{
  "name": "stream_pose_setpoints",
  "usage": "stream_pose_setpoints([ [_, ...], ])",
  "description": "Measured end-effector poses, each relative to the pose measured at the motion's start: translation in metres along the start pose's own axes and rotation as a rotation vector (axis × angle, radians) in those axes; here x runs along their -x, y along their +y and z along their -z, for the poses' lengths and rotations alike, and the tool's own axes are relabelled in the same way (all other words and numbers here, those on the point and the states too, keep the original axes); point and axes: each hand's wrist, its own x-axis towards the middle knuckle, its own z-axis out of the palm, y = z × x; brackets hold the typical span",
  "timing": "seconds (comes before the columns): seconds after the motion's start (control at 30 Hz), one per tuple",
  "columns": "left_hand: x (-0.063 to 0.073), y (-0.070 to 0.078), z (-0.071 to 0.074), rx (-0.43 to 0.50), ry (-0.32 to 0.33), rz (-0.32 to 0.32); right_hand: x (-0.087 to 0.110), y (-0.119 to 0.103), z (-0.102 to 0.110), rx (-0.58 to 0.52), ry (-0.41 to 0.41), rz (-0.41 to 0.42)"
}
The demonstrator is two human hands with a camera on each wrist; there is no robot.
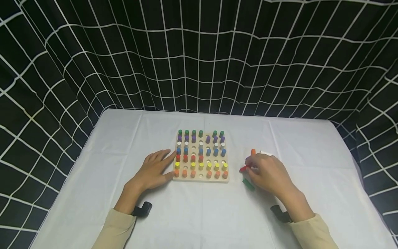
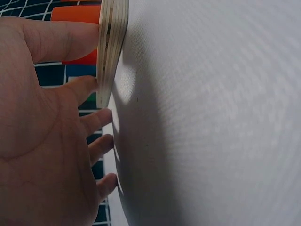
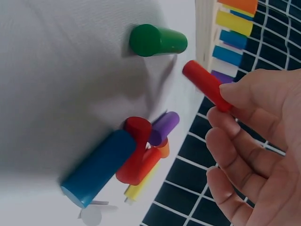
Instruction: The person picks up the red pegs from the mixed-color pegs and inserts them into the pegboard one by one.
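A wooden pegboard lies on the table, with rows of green, purple, white, blue, red, yellow and orange pegs upright in it. Bare holes show at the right end of the red row. At the board's left edge is my left hand, fingers spread, thumb and index finger against the side of the board. My right hand, to the right of the board, pinches a red peg between thumb and index finger, holding it above the table; its other fingers curl loosely. Near this hand a green peg lies on its side.
Beside the right hand lies a loose group of pegs: a blue peg, a red one, a purple one, a yellow one and others. White cloth covers the table. Dark netted curtain stands behind and at both sides.
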Motion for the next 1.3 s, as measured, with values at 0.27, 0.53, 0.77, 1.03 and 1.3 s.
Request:
stream_pose_setpoints([
  [0.27, 0.001, 0.001, 0.001, 0.021, 0.005, 0.007, 0.000, -0.001, -0.006, 0.035, 0.010, 0.030],
  [0.53, 0.001, 0.001, 0.001, 0.037, 0.022, 0.003, -0.003, -0.004, -0.009, 0.057, 0.037, 0.081],
  [0.77, 0.001, 0.002, 0.002, 0.024, 0.009, 0.005, -0.003, -0.006, -0.011, 0.073, 0.022, 0.076],
  [1.03, 0.001, 0.001, 0.001, 0.011, -0.003, 0.017, -0.007, -0.008, -0.012, 0.025, 0.036, 0.110],
  [1.3, 0.001, 0.002, 0.001, 0.018, -0.006, 0.019, -0.013, -0.014, -0.011, 0.002, 0.047, 0.135],
])
